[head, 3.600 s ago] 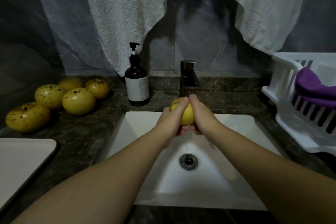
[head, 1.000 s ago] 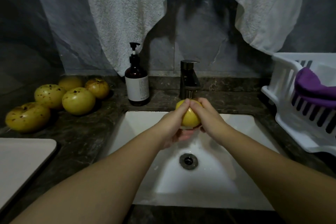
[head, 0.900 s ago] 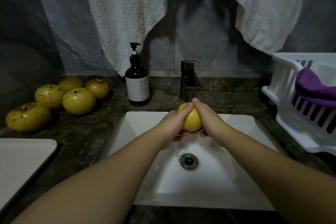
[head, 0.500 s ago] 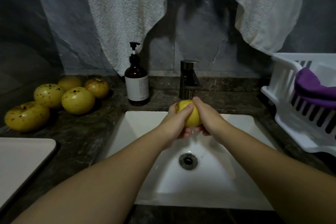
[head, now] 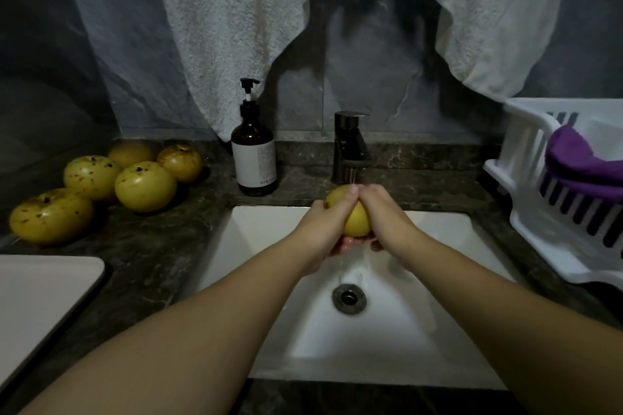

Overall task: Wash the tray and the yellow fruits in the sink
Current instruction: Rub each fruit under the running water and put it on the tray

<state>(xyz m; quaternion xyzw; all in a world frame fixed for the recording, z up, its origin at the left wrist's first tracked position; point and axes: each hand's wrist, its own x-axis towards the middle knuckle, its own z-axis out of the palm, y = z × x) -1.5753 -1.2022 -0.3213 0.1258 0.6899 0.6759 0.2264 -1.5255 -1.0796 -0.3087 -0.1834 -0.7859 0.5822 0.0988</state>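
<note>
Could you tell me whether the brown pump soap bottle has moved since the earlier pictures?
No. The brown pump soap bottle stands where it did, left of the dark metal tap behind the white sink.

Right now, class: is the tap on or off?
On: water runs from the tap over the fruit into the sink.
</note>
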